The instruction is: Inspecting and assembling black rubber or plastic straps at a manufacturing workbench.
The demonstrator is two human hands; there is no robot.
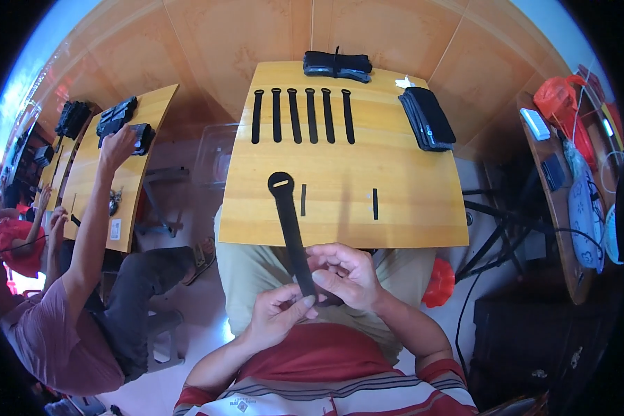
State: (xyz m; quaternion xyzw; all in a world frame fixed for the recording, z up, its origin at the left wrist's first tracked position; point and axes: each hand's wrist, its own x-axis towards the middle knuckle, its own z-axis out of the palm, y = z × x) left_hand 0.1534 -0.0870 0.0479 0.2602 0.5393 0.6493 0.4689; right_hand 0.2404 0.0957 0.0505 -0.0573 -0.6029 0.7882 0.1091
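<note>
My left hand [282, 313] pinches the lower end of a black hook-and-loop strap [290, 225], which stands up in front of me. Its round head, cut with a slot, points away over the table. Close to the strap's right edge is my right hand [348, 279], fingers loosely bent and thumb apart from them; whether it touches the strap is hard to tell. Several similar straps [293, 116] lie in a row at the far left of the wooden table [416, 208]. Two short black strips [375, 204] [303, 200] lie nearer to me.
A tied black bundle [336, 66] sits at the table's far edge, and a stack of black straps [426, 119] at its right. Leftward, a co-worker [69, 326] reaches over another table [93, 180]. A side table [561, 208] at right holds bags. Something red [438, 284] is below.
</note>
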